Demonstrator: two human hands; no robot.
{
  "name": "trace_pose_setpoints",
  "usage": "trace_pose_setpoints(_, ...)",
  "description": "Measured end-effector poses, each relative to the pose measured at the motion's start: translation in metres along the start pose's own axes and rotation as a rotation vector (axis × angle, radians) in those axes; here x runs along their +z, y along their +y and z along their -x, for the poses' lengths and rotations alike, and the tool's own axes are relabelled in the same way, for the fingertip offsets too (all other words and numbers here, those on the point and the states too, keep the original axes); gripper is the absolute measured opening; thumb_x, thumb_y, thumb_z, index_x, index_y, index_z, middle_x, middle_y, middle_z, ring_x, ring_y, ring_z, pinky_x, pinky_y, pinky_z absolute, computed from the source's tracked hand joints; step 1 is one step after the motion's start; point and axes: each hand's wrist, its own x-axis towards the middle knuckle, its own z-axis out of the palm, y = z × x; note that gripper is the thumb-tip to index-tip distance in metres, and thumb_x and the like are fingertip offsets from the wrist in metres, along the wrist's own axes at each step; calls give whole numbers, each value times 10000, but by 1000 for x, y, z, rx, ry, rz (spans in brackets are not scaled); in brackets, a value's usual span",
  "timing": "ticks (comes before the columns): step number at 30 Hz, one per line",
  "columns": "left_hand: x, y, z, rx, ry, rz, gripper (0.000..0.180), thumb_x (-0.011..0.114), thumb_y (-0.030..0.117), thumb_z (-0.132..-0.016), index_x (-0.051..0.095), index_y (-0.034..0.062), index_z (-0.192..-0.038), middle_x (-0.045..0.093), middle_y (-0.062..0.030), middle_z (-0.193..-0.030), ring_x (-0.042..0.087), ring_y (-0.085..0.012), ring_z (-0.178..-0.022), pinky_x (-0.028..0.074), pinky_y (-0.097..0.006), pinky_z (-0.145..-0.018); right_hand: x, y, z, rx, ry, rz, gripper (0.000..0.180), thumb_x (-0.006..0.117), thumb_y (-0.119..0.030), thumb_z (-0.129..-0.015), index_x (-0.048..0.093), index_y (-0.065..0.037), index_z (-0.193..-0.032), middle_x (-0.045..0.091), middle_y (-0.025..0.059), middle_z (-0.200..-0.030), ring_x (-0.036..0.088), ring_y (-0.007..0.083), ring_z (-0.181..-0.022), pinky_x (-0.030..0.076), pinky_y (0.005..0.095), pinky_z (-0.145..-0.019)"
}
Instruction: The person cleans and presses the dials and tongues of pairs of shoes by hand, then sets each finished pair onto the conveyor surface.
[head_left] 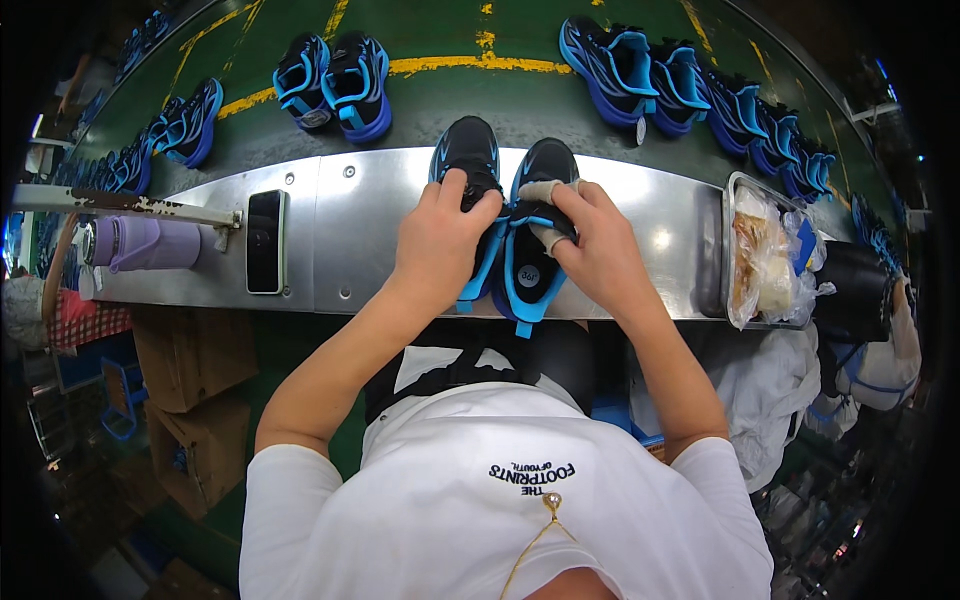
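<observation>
Two black sneakers with bright blue trim stand side by side on the steel bench edge, toes pointing away from me. My left hand (443, 232) is closed over the laces and tongue of the left sneaker (466, 143), partly hiding its opening. My right hand (604, 245), with pale wraps on its fingers, pinches the tongue area of the right sneaker (529, 283). A round pale sticker lies on that sneaker's insole, and its blue heel loop overhangs the bench's near edge.
On the steel bench (375, 185) lie a phone (266, 242) and a lilac bottle (155, 243) at left. A metal tray (735, 235) with plastic-bagged items sits at right. Beyond, a green conveyor belt (450, 90) carries several matching sneakers. Cardboard boxes (190, 355) stand below left.
</observation>
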Motion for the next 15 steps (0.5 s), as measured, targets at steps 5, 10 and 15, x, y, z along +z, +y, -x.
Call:
trace_pose_setpoints(5, 9, -30, 12, -8, 70, 218, 407, 582, -34, -752, 696, 200, -1064, 543, -148, -1125, 584, -338, -1032, 529, -397, -798, 5, 31, 25, -204, 23, 23, 473, 667, 37, -671, 647, -146, -1106, 582, 150, -1138, 569, 357, -1042, 505, 423, -837)
trace_pose_setpoints(10, 16, -10, 7, 122, 103, 103, 354, 602, -28, -719, 720, 180, -979, 556, -125, -1087, 579, -328, -960, 519, -388, -787, 41, 3, 31, -283, 115, 438, 347, 639, -34, -735, 623, -16, -1081, 555, 255, -1130, 567, 352, -940, 543, 377, -695)
trace_pose_setpoints(15, 12, -2, 9, 156, 105, 41, 337, 658, 57, -715, 688, 106, -1047, 559, -141, -1163, 560, -346, -949, 516, -402, -780, 44, 10, 40, -243, 109, 338, 516, 683, -101, -779, 525, 20, -1255, 406, 318, -1355, 524, 427, -1054, 516, 430, -842)
